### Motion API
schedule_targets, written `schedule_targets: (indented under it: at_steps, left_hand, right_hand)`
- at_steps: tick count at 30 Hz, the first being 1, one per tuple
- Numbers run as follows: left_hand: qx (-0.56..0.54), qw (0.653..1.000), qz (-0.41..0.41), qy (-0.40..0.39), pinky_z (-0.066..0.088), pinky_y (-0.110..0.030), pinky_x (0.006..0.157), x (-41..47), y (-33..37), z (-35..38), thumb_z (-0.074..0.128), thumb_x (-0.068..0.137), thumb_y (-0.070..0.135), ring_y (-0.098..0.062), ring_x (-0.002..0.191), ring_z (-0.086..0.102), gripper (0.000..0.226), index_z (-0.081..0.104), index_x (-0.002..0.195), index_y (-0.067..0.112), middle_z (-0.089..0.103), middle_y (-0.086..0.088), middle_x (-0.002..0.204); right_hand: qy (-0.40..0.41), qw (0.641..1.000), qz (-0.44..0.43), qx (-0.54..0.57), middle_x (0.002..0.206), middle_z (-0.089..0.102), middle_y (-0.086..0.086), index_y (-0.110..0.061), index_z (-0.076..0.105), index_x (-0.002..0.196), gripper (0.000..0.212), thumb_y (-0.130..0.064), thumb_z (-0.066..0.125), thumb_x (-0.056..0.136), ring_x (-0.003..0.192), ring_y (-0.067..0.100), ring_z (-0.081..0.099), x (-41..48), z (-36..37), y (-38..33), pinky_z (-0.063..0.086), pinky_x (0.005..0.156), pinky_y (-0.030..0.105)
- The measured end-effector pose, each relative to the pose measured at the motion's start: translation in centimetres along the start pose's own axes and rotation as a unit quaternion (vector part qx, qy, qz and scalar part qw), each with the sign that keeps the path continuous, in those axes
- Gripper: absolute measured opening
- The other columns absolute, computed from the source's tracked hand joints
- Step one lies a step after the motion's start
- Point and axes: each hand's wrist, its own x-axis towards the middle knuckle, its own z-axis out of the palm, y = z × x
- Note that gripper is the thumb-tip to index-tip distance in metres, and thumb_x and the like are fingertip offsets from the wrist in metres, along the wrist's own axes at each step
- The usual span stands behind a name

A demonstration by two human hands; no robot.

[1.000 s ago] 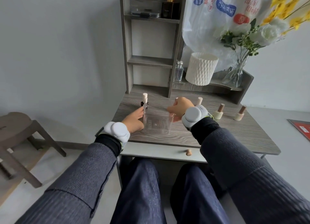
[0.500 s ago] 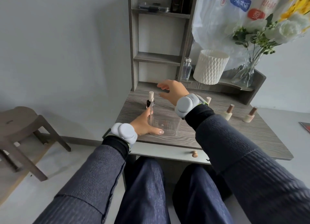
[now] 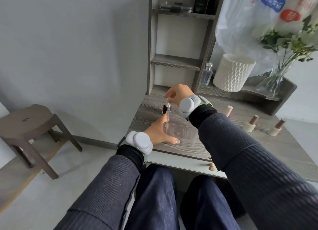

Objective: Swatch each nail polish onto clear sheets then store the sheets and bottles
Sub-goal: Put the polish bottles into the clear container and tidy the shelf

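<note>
Head view: at mid-frame the right hand reaches over the clear box and pinches the pale cap of the dark polish bottle, which stands on the desk. The left hand rests straight-fingered against the box's left side. Three wood-capped bottles stand at the right.

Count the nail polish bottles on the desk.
4: dark bottle at the right hand; light-capped bottle behind that forearm; cream bottle beside it; second cream bottle farthest right. The forearm may hide more.
</note>
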Motion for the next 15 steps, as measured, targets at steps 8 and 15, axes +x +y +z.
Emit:
schedule_targets:
  at_steps: [8, 15]
  left_hand:
    - [0.003, 1.000, -0.017, 0.003, 0.019, -0.042, 0.118, 0.5, 0.2, -0.2, 0.087, 0.059, 0.038, -0.014, 0.143, 0.019, 0.129, -0.004, 0.150, 0.034, 0.021, 0.004, 0.156]
    - [0.004, 1.000, -0.022, 0.018, 0.021, -0.039, 0.117, 0.5, 0.2, -0.2, 0.087, 0.063, 0.034, -0.015, 0.142, 0.024, 0.119, 0.008, 0.152, 0.027, 0.026, 0.006, 0.154]
  right_hand:
    - [0.162, 0.986, -0.006, 0.043, 0.094, 0.073, 0.008, -0.012, 0.074, 0.099, 0.017, -0.014, 0.060, 0.089, 0.089, 0.026, 0.065, -1.2, -0.9, 0.8, 0.053, 0.081, 0.039]
    - [0.275, 0.956, -0.045, 0.090, 0.087, 0.069, 0.006, -0.010, 0.070, 0.092, 0.013, -0.022, 0.064, 0.089, 0.082, 0.023, 0.062, -3.5, -3.1, 1.2, 0.051, 0.076, 0.038]
